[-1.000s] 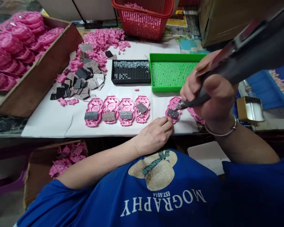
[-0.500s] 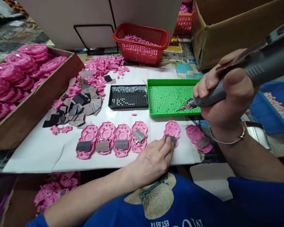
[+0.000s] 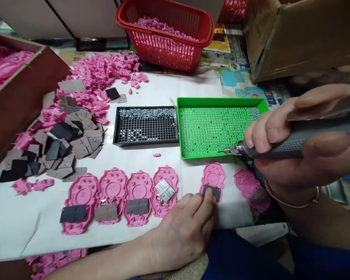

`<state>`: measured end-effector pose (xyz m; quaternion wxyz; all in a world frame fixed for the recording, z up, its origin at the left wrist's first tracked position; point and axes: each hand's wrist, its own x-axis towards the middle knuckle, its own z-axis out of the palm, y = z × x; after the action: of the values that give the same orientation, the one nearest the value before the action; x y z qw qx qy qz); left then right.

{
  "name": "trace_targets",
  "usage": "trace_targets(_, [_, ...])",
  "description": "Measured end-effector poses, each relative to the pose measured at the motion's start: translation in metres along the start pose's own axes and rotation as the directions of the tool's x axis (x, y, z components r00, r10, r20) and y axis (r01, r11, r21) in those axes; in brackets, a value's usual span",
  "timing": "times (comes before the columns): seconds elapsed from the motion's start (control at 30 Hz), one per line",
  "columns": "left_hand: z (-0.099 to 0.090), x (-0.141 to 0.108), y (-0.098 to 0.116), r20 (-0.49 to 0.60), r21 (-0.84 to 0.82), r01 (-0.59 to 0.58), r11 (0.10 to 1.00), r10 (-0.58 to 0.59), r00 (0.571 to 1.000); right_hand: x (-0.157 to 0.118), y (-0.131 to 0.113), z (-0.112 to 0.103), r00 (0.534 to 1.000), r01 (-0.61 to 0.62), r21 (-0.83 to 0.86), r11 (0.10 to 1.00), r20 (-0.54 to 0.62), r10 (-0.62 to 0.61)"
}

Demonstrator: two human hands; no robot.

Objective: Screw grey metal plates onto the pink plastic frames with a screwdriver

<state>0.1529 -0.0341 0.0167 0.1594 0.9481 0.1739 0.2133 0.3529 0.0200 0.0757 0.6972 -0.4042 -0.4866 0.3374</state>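
My left hand (image 3: 189, 227) presses its fingertips on a dark grey plate (image 3: 211, 192) lying across the lower half of a pink shell (image 3: 213, 174). My right hand (image 3: 297, 136) is wrapped round a grey electric screwdriver (image 3: 291, 146), its tip pointing left over the front right part of the green screw tray (image 3: 221, 102). To the left, several pink shells (image 3: 112, 186) lie in a row with plates on them; one silver plate (image 3: 164, 190) is tilted. Another pink shell (image 3: 245, 182) with a brownish plate lies to the right.
A black tray (image 3: 147, 142) of screws sits left of the green one. Loose grey plates (image 3: 87, 142) and small pink parts (image 3: 102, 70) are heaped at the left. Behind stand a red basket (image 3: 166, 50) and a cardboard box (image 3: 303, 42); a wooden-edged box (image 3: 26, 93) is far left.
The view has moved closer and tilted. The screwdriver tip has come nearer the green tray's front edge. My left hand still presses the same plate.
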Motion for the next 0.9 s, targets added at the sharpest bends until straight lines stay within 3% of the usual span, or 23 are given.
trace_targets(0.27, [0.005,-0.001,0.001,-0.071,-0.091,0.036,0.995,-0.043,0.997,0.003,0.002,0.008,0.999,0.006,-0.001,1.000,-0.039,-0.006])
trace_targets(0.5, [0.003,0.001,0.001,-0.052,0.005,-0.005,1.000,0.005,0.999,-0.001,0.010,0.004,0.997,0.046,0.023,0.999,0.065,-0.047])
trace_targets(0.6, [0.003,0.000,0.001,-0.037,0.067,-0.043,0.997,0.046,0.998,-0.001,0.009,0.006,0.997,0.066,0.063,0.996,0.033,-0.068])
trace_targets(0.8, [0.003,0.001,0.003,-0.030,0.065,-0.006,0.998,0.008,1.000,-0.002,0.015,0.007,0.992,0.112,0.018,0.994,0.057,-0.113])
trace_targets(0.9, [0.007,-0.001,0.004,-0.055,0.050,0.039,0.998,-0.036,0.998,-0.001,0.014,0.008,0.996,0.092,0.016,0.996,0.001,-0.092])
